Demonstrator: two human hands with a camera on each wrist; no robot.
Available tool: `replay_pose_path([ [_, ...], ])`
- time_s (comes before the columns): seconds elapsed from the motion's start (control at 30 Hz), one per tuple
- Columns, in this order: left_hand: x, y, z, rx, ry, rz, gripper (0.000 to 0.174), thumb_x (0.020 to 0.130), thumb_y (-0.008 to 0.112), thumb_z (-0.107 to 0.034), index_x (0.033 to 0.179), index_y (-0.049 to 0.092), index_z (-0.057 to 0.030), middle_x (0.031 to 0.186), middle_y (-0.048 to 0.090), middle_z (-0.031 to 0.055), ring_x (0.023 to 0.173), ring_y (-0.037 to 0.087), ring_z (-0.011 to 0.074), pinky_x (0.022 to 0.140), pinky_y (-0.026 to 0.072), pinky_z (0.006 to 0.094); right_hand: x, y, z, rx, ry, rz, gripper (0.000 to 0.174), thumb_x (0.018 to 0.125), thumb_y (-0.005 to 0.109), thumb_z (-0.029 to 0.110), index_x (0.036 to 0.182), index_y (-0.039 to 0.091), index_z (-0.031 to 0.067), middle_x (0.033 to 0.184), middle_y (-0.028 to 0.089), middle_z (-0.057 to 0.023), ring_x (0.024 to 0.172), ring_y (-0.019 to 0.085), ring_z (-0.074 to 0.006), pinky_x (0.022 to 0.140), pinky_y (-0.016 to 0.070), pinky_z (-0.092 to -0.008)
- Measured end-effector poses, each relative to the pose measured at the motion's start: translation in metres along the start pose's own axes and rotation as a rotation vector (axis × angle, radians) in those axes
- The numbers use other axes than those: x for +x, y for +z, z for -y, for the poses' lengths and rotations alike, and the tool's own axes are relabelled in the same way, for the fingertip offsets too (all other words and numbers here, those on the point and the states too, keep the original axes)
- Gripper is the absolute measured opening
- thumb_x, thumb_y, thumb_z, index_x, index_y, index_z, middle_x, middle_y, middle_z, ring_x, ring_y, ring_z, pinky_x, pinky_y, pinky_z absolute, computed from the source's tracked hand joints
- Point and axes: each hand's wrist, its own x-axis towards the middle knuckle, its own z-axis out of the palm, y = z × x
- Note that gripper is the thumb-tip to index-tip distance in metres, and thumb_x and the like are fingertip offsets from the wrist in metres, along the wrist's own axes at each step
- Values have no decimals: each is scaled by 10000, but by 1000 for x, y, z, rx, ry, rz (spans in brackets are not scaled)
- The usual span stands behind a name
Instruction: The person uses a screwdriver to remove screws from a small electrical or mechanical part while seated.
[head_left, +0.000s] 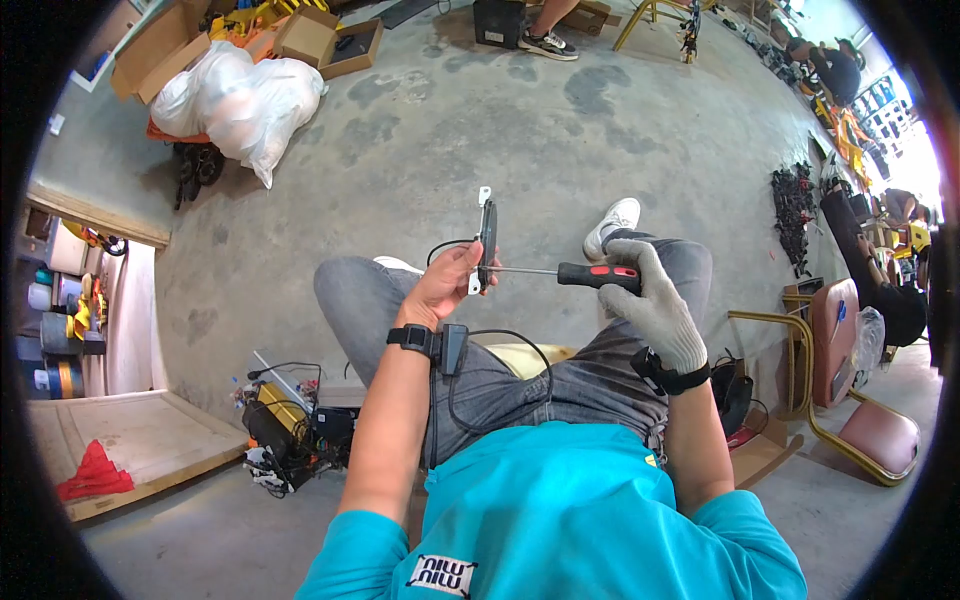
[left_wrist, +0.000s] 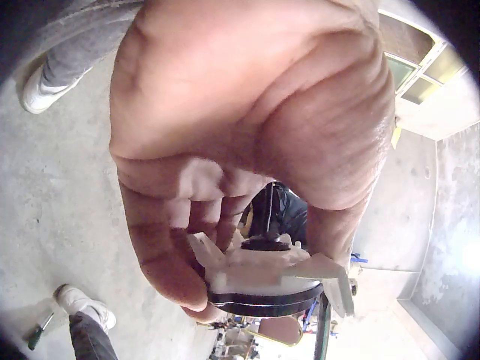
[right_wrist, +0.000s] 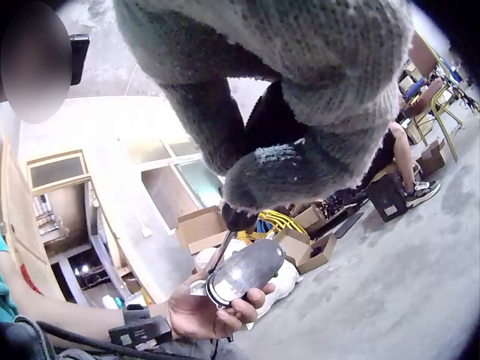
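Observation:
My bare left hand point(head_left: 441, 287) grips a black oval housing point(head_left: 489, 230) with pale bracket tabs by its edge, above my lap. In the left wrist view, fingers and thumb curl round the housing point(left_wrist: 262, 302), pale side toward the palm. The right wrist view shows its smooth, shiny oval face point(right_wrist: 251, 271). A grey knit glove covers my right hand point(head_left: 655, 305), which grips a screwdriver point(head_left: 590, 275) by its black and red handle. The screwdriver's shaft runs level leftward, its tip right at the housing near the left fingers. A thin black cable point(head_left: 449, 243) loops by the housing.
A white plastic bag point(head_left: 240, 105) and open cardboard boxes point(head_left: 330, 45) lie at the far left. Tangled wires and parts point(head_left: 295, 425) sit by my left leg. A gold-framed chair point(head_left: 840, 370) stands at the right. Another person's shoe point(head_left: 548, 44) is on the floor ahead.

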Motion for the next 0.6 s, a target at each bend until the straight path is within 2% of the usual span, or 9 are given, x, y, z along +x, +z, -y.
replay_pose_path([
  [0.07,0,0,1,-13,5,-1,629,955,655,-526,1265,607,20,1023,693,85,850,685,171,675,539,304,0,-3,3,4,8,28,512,927,678,199,1339,483,-35,949,625,-108,756,630,-144,681,537,-293],
  [0.13,0,0,0,-26,11,-1,629,957,653,-524,1269,605,20,1021,693,84,848,684,173,674,540,306,3,-7,7,140,227,81,559,910,693,179,1366,453,-37,1025,619,-129,795,639,-156,707,547,-300],
  [0.27,0,0,2,-25,24,5,640,949,657,-531,1270,601,20,1026,692,87,850,682,173,673,541,307,-1,2,2,20,68,0,547,921,675,162,1374,443,-37,1055,615,-147,772,636,-157,693,551,-302],
  [0.33,0,1,1,-21,29,8,641,947,658,-534,1265,603,19,1028,691,89,851,681,172,674,540,307,-1,2,-3,-30,-97,-7,539,936,662,169,1382,441,-39,1093,616,-157,771,638,-150,671,554,-293],
  [0.37,0,2,0,-22,26,5,636,947,658,-533,1258,604,19,1029,691,90,850,681,173,676,540,308,-1,1,-2,-29,-95,-9,539,936,662,169,1382,441,-39,1093,616,-157,771,638,-150,671,554,-293],
  [0.47,0,1,1,-21,20,5,626,947,660,-530,1245,607,18,1031,690,91,849,681,175,681,540,308,0,-3,10,-6,86,29,557,923,670,139,1392,429,-40,1150,598,-167,794,640,-150,677,557,-297],
  [0.53,2,1,0,-19,19,10,620,946,662,-528,1240,609,16,1032,691,90,849,681,175,683,540,308,1,-4,7,144,203,49,573,909,677,111,1399,422,-40,1137,594,-163,794,637,-148,680,558,-300],
  [0.57,1,0,2,-15,18,8,622,944,665,-527,1246,608,13,1032,691,90,852,683,176,684,540,307,0,-1,5,146,209,52,573,909,677,111,1399,422,-40,1137,594,-163,794,637,-148,680,558,-300],
  [0.6,1,0,1,-9,22,9,623,943,667,-527,1252,607,10,1032,691,89,855,684,176,685,539,307,-1,2,5,73,98,10,562,920,671,125,1397,426,-42,1122,601,-163,771,631,-144,672,553,-298],
])
